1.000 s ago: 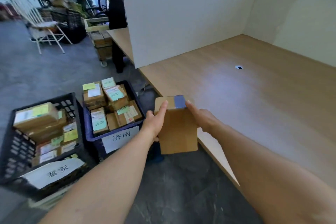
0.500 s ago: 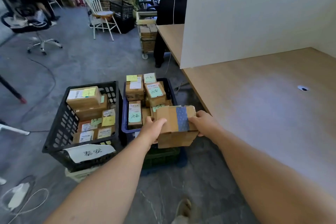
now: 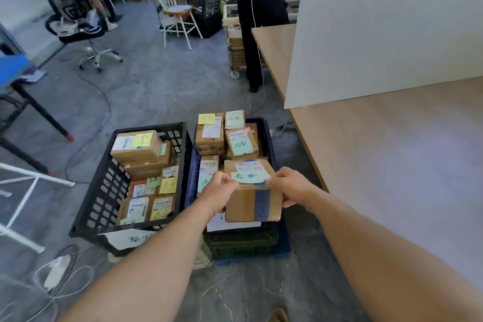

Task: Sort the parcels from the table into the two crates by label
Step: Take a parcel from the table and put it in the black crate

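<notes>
Left hand (image 3: 220, 188) and right hand (image 3: 288, 185) are closed on opposite ends of one cardboard parcel (image 3: 251, 204), with the fingers curled round its upper edges. It is gripped between them, off the tabletop (image 3: 392, 154), and held in the air over the near end of the blue crate (image 3: 269, 136).

A green note (image 3: 247, 177) stuck to the parcel's top face is turned up to the camera and can be read as 泰安. A band of blue tape runs down the front face. The same first character is seen on the white sign (image 3: 128, 239) hung on the black crate (image 3: 104, 180) just to the left, though the rest of the sign is cut off by the left forearm. The boxes in the blue crate are marked with green 济南 notes (image 3: 239, 144).

The step in hand is judged to be the reading of the label, with the drop not yet made. A shift to the left is called for, over the crate walls that stand side by side. The parcel should then be lowered onto the stacked boxes in the black crate before the grip is released.
</notes>
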A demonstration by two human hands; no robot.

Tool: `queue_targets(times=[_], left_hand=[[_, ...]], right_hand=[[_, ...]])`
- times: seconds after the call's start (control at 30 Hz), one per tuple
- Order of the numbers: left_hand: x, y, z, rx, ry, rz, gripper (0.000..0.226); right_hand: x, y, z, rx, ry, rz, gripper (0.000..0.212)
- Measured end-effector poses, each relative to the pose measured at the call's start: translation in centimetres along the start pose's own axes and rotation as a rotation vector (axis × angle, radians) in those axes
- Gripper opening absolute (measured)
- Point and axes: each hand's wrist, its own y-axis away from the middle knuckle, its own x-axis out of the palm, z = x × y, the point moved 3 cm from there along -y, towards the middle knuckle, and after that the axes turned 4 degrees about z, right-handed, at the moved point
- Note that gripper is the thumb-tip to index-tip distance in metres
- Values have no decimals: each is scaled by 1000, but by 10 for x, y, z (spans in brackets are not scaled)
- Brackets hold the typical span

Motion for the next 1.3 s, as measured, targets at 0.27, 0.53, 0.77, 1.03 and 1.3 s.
queue_targets(times=[0.27,0.53,0.77,1.03,1.3], left_hand=[[-23,-31,-12,86,-113,-159,48],[-58,-46,21,50,-67,-173,91],[-96,-58,45,52,-58,-146,87],[-175,-71,87,-1,-91,-157,84],[-279,-89,166,-131,-113,-184,85]], right_hand=[[2,-47,29,-216,136,-32,60],[38,-80,49,-241,333,30,71],[76,-101,70,-226,418,36,71],[151,-135,113,-193,522,61,70],[283,-187,145,-177,510,207,67]])
